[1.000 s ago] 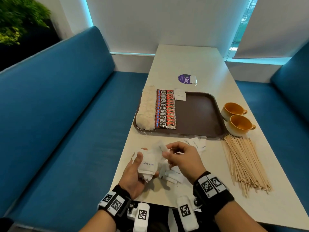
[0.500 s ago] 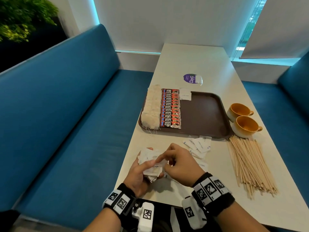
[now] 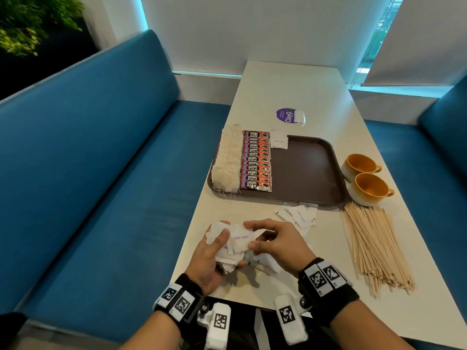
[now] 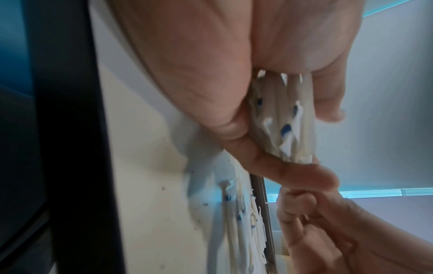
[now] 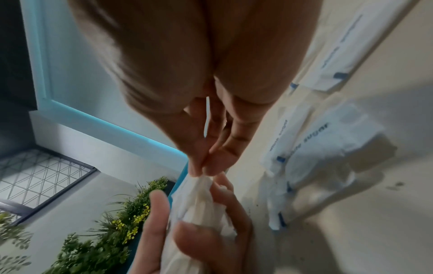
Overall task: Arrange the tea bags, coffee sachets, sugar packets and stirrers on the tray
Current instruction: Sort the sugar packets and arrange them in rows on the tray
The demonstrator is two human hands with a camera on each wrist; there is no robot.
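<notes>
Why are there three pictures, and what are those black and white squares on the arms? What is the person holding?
One camera sits on the person's head and sees the whole table. Two more sit on the wrists, by the patterned squares, and look along the fingers, so those pictures show giant hands up close. The left hand grips a bunch of white sugar packets, and the right hand pinches the top one. On the table is a brown tray with tea bags, red coffee sachets and one sugar packet. Beside it lie more loose sugar packets, wooden stirrers and two yellow cups.
</notes>
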